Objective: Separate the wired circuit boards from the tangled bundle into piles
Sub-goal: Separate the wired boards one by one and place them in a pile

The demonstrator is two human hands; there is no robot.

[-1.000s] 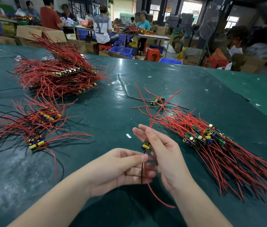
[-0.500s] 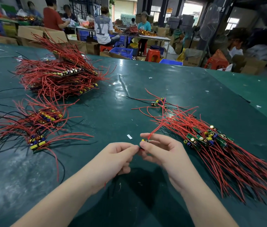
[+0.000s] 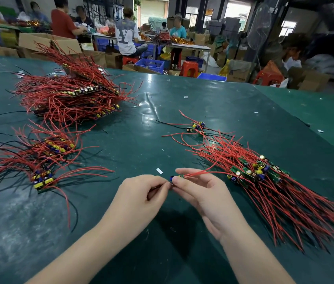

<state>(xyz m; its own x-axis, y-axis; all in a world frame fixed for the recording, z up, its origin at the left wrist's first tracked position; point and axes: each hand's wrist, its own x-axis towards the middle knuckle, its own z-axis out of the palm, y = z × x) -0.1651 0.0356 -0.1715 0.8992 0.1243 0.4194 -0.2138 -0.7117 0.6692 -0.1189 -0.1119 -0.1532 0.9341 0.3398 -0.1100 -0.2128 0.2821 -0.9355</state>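
Dark green table (image 3: 162, 111) holds red-wired piles; crowded workshop behind.

Small white paper scrap (image 3: 159, 170) seen on green table mat (image 3: 133, 232). Behind, blue crate (image 3: 150, 65), red stools (image 3: 188, 68), cardboard boxes (image 3: 239, 71), seated workers (image 3: 126, 36) are seen.

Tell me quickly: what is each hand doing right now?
Left hand: pinching the small green wired circuit board.
Right hand: pinching the same board.
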